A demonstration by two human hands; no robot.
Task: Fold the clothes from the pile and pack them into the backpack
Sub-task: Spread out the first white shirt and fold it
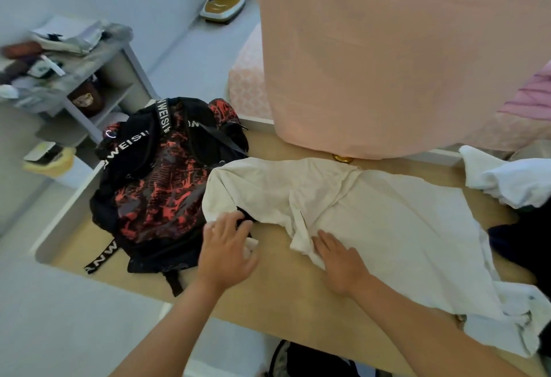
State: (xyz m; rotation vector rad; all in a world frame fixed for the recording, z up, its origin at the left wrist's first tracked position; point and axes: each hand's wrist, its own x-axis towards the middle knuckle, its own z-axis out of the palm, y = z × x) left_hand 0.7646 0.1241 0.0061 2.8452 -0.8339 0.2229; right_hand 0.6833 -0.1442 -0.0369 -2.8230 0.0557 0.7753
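A white long-sleeved cotton shirt (372,215) lies spread across a light wooden table (283,296), with one sleeve reaching left onto a black backpack with a red-orange print and white-lettered straps (155,185). The backpack lies on the table's left end, and no clothes can be seen inside it. The left hand (226,248) rests on the end of that sleeve where it meets the backpack. Its fingers are spread and nearly straight, not clenched, and a fold of white cloth shows under the thumb. The right hand (343,263) lies flat on the shirt's near edge, fingers straight and released, pressing the cloth to the table. More crumpled white clothes (507,179) and a dark garment (521,242) sit at the right end. A large pale pink cloth (387,48) hangs across the far side, and a cluttered grey shelf unit (89,78) stands to the left
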